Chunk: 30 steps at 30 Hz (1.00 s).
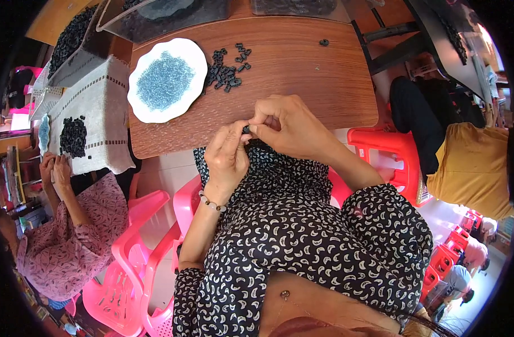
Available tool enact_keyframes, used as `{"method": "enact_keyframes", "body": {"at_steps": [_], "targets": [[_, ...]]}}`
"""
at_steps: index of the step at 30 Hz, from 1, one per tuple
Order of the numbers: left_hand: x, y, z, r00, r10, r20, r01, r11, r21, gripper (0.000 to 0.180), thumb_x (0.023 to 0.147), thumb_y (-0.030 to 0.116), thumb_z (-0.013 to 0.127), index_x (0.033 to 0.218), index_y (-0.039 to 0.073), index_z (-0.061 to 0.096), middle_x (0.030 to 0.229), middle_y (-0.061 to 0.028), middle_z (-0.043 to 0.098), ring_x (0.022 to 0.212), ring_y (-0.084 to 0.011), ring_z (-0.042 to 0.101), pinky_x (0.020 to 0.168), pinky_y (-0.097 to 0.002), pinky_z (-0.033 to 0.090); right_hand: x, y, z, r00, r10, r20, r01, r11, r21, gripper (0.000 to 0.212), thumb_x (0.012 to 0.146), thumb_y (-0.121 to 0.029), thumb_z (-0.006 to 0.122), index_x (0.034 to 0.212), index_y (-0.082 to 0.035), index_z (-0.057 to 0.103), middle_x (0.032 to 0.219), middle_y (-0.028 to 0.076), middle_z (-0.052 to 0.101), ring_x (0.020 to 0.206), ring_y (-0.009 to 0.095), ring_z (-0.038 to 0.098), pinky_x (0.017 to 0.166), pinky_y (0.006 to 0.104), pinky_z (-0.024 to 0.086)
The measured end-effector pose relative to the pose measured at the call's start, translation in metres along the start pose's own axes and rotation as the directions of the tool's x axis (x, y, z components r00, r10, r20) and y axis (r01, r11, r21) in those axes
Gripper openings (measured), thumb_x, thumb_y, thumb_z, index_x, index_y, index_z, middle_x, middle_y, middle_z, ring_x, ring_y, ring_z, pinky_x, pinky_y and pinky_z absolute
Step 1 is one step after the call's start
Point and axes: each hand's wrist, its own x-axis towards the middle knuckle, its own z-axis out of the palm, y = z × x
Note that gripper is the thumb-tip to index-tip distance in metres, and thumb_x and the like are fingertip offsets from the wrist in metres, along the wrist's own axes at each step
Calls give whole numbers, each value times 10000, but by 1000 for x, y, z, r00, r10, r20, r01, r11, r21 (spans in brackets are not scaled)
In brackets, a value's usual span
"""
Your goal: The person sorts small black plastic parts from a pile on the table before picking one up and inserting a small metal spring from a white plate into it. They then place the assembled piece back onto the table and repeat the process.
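Observation:
Just off the table's near edge, my left hand (227,150) pinches a small black plastic part (246,129) between thumb and fingertips. My right hand (285,124) meets it from the right, its thumb and forefinger closed at the same part; whether a tiny piece sits between them is too small to tell. Beyond my hands lies a loose pile of small black parts (226,76) on the brown wooden table (302,73). Left of the pile, touching it, a white scalloped plate (137,104) holds many tiny clear bluish pieces (166,80).
Clear bins (167,22) with black parts line the table's far edge. One black part (324,42) lies alone at far right. At left, a co-worker's hands (57,171) are by a cloth-covered table (102,121) with black parts (73,137). Pink chairs (122,286) and a red stool (383,143) stand around.

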Motion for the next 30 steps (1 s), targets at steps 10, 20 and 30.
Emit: {"method": "enact_keyframes", "body": {"at_steps": [10,20,30], "targets": [[8,14,-7,983,-179,32,182,963,-197,251,943,17,681,1193,12,706,865,-92,666,713,-143,653,629,-266,521,-3,8,4,990,127,56,-139,899,415,68,940,-18,670,905,38,655,853,58,707,794,90,664,682,259,541],[0,13,-2,916,-400,28,377,835,-401,292,939,44,707,1228,-4,703,866,-62,689,705,-93,648,636,-234,523,-4,11,5,991,131,18,-116,792,600,106,939,-32,682,979,62,656,870,91,728,789,102,687,670,238,561],[-1,8,-6,936,-348,47,335,846,-414,226,934,44,717,1154,4,747,838,-39,694,694,-77,621,616,-215,500,-8,16,-1,976,172,134,-214,867,450,87,956,-27,683,996,50,673,966,87,724,892,107,693,800,245,576]]}}
